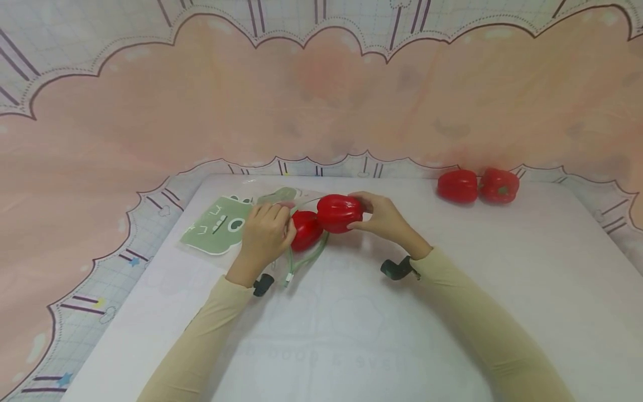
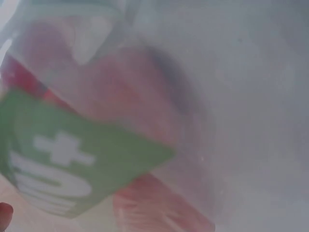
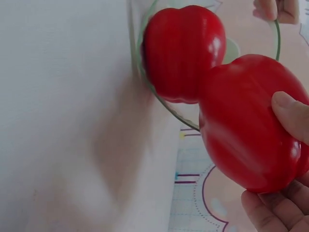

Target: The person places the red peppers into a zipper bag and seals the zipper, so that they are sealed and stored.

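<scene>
- Left hand curled round the mouth of a clear bag with green print, flat on the white table.
- Right hand gripping a red pepper at the bag's opening, touching another pepper already inside.
- Farther right, near the table's back edge: two more peppers, side by side.

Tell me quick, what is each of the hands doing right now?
Left hand: fingers curled, gripping the open mouth of the clear bag, with one red pepper inside.
Right hand: holding a second red pepper at the bag's opening.
</scene>
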### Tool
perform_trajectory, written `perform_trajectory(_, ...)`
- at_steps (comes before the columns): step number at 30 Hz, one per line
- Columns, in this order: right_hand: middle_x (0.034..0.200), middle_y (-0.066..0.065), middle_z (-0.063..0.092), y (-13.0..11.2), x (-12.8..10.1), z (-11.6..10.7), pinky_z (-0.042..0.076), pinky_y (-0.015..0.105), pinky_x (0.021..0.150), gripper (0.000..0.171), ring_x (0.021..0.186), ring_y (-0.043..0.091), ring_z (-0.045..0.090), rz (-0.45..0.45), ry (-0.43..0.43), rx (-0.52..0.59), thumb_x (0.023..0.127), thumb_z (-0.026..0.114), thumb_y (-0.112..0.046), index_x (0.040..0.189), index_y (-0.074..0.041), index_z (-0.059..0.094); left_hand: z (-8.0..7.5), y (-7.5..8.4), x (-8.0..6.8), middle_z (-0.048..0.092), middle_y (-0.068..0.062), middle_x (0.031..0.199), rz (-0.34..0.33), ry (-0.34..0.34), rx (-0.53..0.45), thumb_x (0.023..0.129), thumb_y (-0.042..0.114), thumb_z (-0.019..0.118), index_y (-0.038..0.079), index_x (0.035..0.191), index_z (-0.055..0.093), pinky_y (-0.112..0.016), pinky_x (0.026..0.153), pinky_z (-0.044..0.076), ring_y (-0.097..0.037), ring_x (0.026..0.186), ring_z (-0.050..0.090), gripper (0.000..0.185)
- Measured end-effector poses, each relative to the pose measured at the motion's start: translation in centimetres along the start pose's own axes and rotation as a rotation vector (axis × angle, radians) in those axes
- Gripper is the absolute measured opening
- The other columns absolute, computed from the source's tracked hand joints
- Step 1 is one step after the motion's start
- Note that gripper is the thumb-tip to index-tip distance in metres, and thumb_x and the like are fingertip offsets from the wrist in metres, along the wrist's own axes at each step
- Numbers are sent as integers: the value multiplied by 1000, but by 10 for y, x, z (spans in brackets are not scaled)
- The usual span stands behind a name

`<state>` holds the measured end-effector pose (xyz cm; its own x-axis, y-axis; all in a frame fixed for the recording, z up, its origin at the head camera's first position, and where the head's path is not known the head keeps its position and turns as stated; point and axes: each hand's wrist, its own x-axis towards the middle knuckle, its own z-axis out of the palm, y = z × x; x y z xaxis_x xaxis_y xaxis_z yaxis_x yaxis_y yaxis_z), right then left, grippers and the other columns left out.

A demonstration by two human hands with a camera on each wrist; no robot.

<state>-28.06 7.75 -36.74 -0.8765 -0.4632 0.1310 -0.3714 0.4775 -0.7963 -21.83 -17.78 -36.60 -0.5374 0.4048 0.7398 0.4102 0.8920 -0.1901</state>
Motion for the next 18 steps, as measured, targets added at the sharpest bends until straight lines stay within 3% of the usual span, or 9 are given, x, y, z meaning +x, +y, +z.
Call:
perform_trajectory(7, 132, 15, 56, 4, -1, 3, 46, 44, 98, 63, 120, 30, 56, -8, 0, -10, 76, 76, -11, 132, -5, 49, 0, 1, 1, 65, -13, 72, 13, 20, -8, 77, 11, 59, 2, 76, 57, -36, 68, 46, -29, 71, 58, 9)
perform_trajectory(18, 132, 14, 56, 0, 1, 13, 46, 44, 98, 62, 121, 30, 55, -31, -26, 15, 75, 77, -11, 131, -5, 50, 1, 2, 2, 67, -14, 77, 3, -17, -7, 78, 12, 62, 2, 78, 59, -39, 75, 50, -29, 76, 61, 10)
